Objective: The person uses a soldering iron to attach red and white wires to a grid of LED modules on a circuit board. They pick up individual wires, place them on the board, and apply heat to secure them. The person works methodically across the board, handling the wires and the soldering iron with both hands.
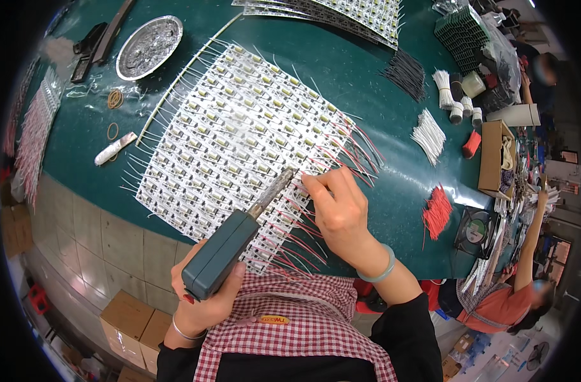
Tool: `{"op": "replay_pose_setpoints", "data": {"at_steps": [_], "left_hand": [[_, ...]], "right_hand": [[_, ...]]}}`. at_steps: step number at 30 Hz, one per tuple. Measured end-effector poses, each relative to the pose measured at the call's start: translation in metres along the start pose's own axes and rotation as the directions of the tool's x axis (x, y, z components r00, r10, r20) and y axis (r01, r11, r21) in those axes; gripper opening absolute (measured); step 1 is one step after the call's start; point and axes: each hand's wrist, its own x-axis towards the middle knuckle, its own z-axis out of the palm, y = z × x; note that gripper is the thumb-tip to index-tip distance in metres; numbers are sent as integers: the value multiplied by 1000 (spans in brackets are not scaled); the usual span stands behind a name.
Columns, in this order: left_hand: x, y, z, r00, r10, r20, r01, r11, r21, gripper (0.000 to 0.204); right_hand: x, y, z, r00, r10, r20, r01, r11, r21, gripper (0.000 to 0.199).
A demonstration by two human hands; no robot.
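Observation:
My left hand (pixel 198 299) grips the dark green handle of a soldering iron (pixel 230 245), whose metal tip reaches up to the right edge of a panel of white LED strip boards (pixel 233 134) lying on the green table (pixel 360 70). My right hand (pixel 338 207) pinches a thin red wire (pixel 303 183) right at the iron's tip. Several red wires (pixel 354 149) stick out from the panel's right side, white wires from its left side.
A round metal dish (pixel 149 46) and a black tool (pixel 90 51) lie at the far left. Bundles of red wires (pixel 437 210), white wires (pixel 428 135) and black wires (pixel 406 73) lie to the right, near a cardboard box (pixel 494 159). Another person (pixel 513 286) works at right.

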Motion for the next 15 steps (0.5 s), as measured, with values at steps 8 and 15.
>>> {"op": "replay_pose_setpoints", "data": {"at_steps": [8, 15], "left_hand": [[-2, 0, 1, 1000, -18, -12, 17, 999, -37, 21], [3, -10, 4, 996, 91, 16, -91, 996, 1, 21]], "right_hand": [[-1, -1, 1, 1000, 3, -13, -3, 1000, -14, 31], [0, -1, 1, 1000, 1, -5, -2, 1000, -27, 31]]}}
